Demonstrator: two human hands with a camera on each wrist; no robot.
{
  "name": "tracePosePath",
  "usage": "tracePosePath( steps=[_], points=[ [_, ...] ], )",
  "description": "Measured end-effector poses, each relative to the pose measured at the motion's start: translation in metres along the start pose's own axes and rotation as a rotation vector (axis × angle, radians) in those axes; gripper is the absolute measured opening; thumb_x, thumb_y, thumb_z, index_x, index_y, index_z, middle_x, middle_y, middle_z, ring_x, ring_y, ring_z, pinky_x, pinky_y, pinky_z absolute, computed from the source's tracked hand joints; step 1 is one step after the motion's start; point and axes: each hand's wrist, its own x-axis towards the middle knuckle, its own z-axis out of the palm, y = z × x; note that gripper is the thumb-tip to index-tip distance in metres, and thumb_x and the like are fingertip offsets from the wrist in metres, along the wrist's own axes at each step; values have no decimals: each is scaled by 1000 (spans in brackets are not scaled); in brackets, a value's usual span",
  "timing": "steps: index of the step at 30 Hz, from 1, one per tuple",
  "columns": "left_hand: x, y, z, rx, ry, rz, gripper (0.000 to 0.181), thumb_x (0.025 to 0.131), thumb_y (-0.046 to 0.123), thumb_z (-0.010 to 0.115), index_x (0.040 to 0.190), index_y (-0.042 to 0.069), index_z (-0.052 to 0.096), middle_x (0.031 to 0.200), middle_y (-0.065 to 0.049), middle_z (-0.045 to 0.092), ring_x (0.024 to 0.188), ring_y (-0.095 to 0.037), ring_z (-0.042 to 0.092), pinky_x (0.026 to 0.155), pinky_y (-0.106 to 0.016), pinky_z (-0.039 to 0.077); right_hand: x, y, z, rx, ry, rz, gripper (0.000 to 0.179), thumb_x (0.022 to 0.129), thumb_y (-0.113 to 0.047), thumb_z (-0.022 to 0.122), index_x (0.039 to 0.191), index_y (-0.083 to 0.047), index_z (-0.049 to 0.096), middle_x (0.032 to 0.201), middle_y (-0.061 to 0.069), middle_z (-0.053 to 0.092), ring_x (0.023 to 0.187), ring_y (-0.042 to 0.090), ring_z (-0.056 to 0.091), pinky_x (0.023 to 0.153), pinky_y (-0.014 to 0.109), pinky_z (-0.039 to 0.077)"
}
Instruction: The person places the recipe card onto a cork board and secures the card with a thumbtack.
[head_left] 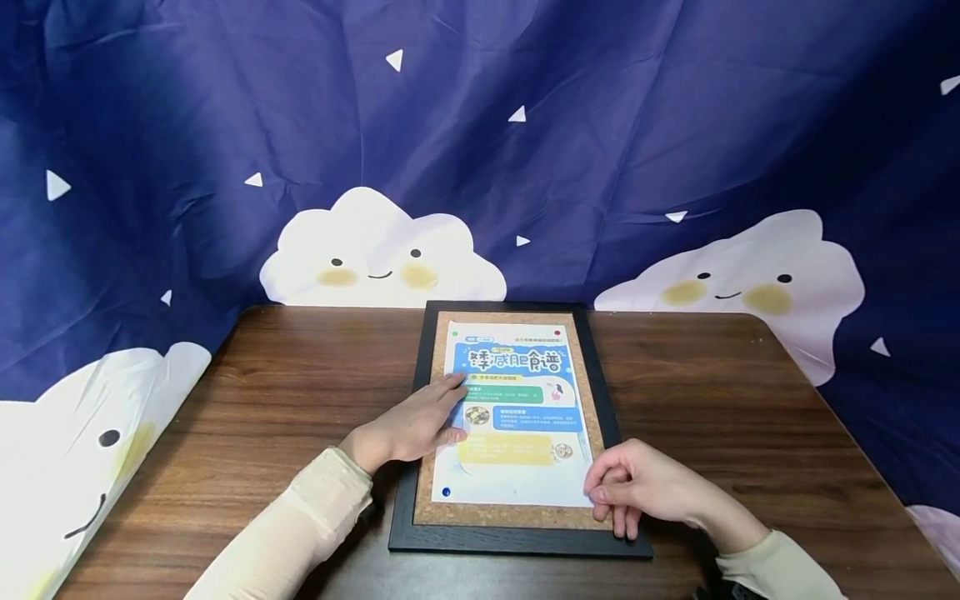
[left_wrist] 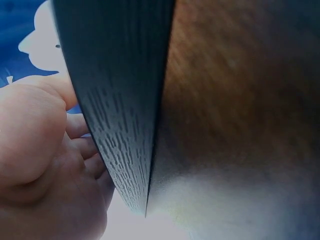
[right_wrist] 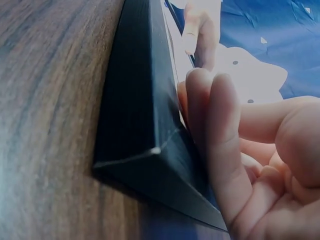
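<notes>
A printed poster (head_left: 517,475) with Chinese lettering lies on a cork board (head_left: 510,515) in a black frame (head_left: 517,542). Small round-headed pins sit at three of its corners: green (head_left: 454,333) at upper left, red (head_left: 557,332) at upper right, blue (head_left: 446,492) at lower left. My left hand (head_left: 412,421) rests across the board's left side, fingertips on the poster's edge. At the lower right corner is my right hand (head_left: 645,483), its thumb and index finger drawn together and other fingers against the frame. Whatever may lie between those fingertips is hidden.
The board lies on a brown wood-grain table (head_left: 750,400), reaching near its back edge. Behind the table hangs a dark blue cloth (head_left: 480,125) printed with smiling clouds and white triangles.
</notes>
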Motion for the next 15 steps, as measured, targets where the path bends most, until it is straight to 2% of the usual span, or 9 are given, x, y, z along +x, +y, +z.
tracePosePath(
  steps=[8,15],
  points=[
    [1,0,0,2,0,7,75,110,33,63,163,-12,34,177,-28,23,166,-44,22,134,-57,26,5,-9,2,-72,37,92,13,103,2,64,106,13,70,82,17,76,56,12,72,52,27,61],
    [2,0,-1,-5,-1,6,75,110,33,63,163,-13,34,177,-29,21,166,-45,21,134,-58,26,9,-15,-4,-106,-16,147,11,101,3,61,105,10,69,81,16,77,56,13,72,51,27,60]
  ],
)
